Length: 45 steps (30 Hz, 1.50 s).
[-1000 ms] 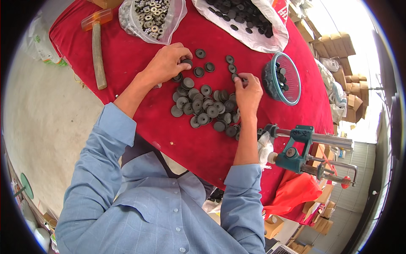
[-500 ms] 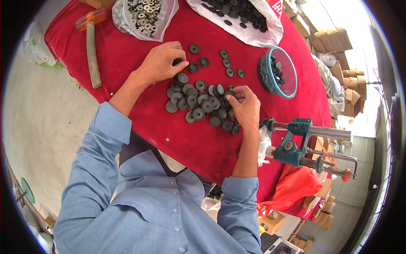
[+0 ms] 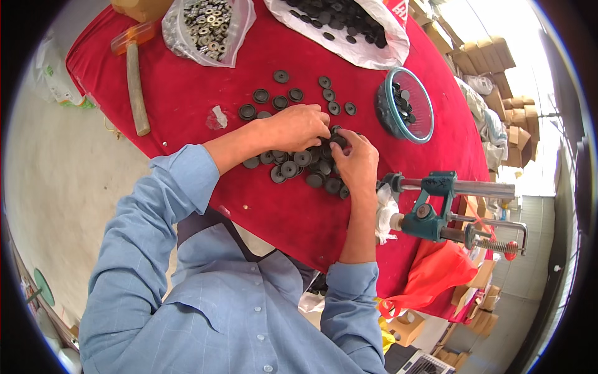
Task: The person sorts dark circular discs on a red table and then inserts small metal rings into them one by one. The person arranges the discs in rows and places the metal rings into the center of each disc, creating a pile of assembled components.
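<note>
A heap of dark, round, grooved discs lies on the red cloth before me, partly hidden by my hands. My right hand pinches one dark disc between thumb and fingers at the heap's right side. Over the heap's far edge, my left hand has its fingers drawn together close to the right hand's fingertips. What it holds, if anything, is hidden. Beyond the hands, several single discs lie spread flat, and a short line of discs sits to their right.
Far left lies a mallet. A clear bag of metal rings and a white sack of black discs stand at the back. Right are a blue-rimmed bowl, a green clamp-like metal device and a red bag.
My left hand has moved right and nearer, from the spread discs to the heap beside my right hand. Discs and a whitish scrap show where it was. The right hand has barely moved.
</note>
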Available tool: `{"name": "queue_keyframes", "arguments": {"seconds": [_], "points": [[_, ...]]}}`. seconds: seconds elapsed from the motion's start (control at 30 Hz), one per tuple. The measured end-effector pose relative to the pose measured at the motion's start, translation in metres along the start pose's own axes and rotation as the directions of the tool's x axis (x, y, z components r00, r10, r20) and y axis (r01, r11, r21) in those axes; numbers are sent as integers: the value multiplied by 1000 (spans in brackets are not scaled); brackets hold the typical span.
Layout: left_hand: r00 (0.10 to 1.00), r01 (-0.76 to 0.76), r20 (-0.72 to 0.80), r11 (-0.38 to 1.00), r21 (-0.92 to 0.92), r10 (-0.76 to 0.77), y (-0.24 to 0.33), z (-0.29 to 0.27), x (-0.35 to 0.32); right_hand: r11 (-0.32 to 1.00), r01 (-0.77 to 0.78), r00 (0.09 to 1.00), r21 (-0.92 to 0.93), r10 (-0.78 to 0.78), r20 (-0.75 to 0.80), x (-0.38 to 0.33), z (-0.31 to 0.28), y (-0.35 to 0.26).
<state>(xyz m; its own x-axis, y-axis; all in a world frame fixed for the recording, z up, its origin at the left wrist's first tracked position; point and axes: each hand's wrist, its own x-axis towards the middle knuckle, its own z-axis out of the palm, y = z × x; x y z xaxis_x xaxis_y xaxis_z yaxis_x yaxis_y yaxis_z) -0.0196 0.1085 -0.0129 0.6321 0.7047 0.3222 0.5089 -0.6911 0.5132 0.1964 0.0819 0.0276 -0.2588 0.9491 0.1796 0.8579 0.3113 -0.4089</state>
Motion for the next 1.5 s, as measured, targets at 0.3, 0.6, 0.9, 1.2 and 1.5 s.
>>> {"name": "queue_keyframes", "arguments": {"seconds": [0.3,0.6,0.9,1.2,1.5], "points": [[982,187,60,939,-289,-177,0,-12,3,999,37,998,15,-36,-59,-6,9,8],[918,322,-103,869,-375,-384,-13,-22,9,948,-65,995,311,84,-46,-13,5,10],[948,174,-267,984,-21,-173,-15,-6,0,924,-109,992,366,124,-18,-14,-2,25],[989,148,20,982,-116,-147,8,-10,-4,972,-56,998,229,54,14,-22,4,8],[987,152,80,977,-151,-141,3,-11,-3,968,-112,993,225,102,54,-11,12,-4]]}}
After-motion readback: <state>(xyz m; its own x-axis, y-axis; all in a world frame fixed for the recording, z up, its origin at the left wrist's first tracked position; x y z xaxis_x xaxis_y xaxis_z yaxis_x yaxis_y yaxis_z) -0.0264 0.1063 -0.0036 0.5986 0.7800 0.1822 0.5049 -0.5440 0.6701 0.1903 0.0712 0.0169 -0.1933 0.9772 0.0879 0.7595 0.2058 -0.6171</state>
